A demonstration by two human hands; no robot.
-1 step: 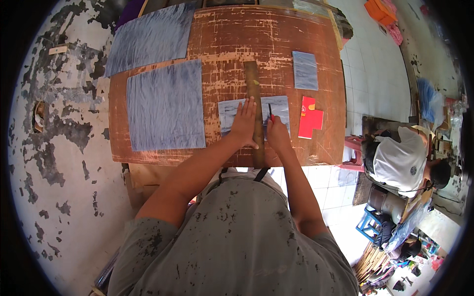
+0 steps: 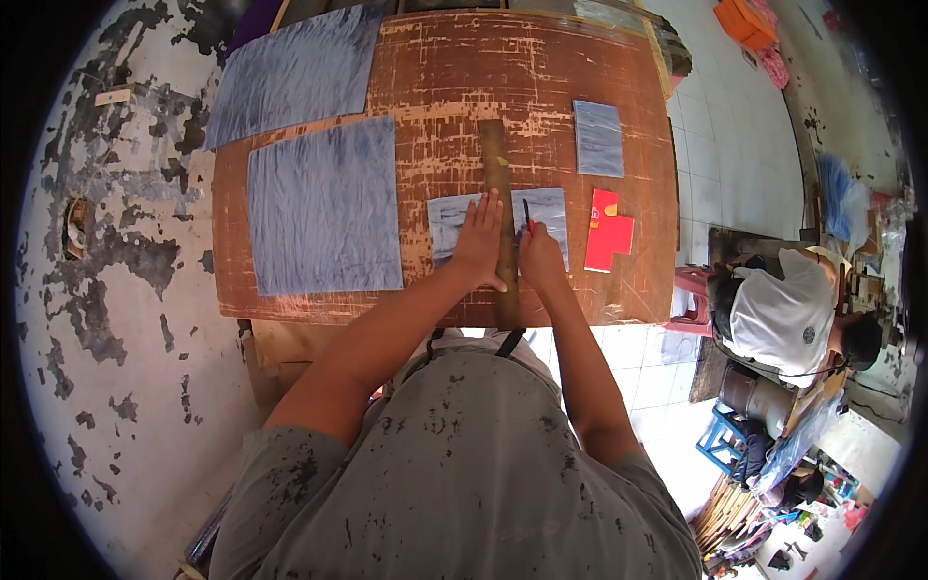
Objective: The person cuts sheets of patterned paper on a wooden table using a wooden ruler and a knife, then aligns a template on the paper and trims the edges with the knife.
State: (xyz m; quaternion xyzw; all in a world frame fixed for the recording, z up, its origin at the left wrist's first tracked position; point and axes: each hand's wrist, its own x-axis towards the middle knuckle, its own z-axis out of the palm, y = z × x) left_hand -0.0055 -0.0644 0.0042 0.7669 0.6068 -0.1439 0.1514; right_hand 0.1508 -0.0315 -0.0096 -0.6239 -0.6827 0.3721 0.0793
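My left hand (image 2: 476,249) lies with fingers stretched out, pressing the long brownish straightedge (image 2: 495,147) and the sheet beside it. Under the straightedge is a small grey streaked sheet (image 2: 551,205), showing on both sides. My right hand (image 2: 543,259) is closed around a slim red-handled craft knife (image 2: 528,213); its dark tip points away from me over the sheet, just right of the straightedge. Right of that hand lies a red stepped-shape card (image 2: 607,240). Farther back is a small grey rectangular piece (image 2: 598,141).
Two large grey streaked sheets (image 2: 324,208) lie on the left of the scored brown worktable (image 2: 440,68). A peeling wall (image 2: 126,319) is at the left. On the right, a person in a white shirt (image 2: 785,307) sits near a blue stool (image 2: 720,440).
My right hand and the knife have shifted slightly left, closer to the straightedge. My left hand and the sheets stay where they were.
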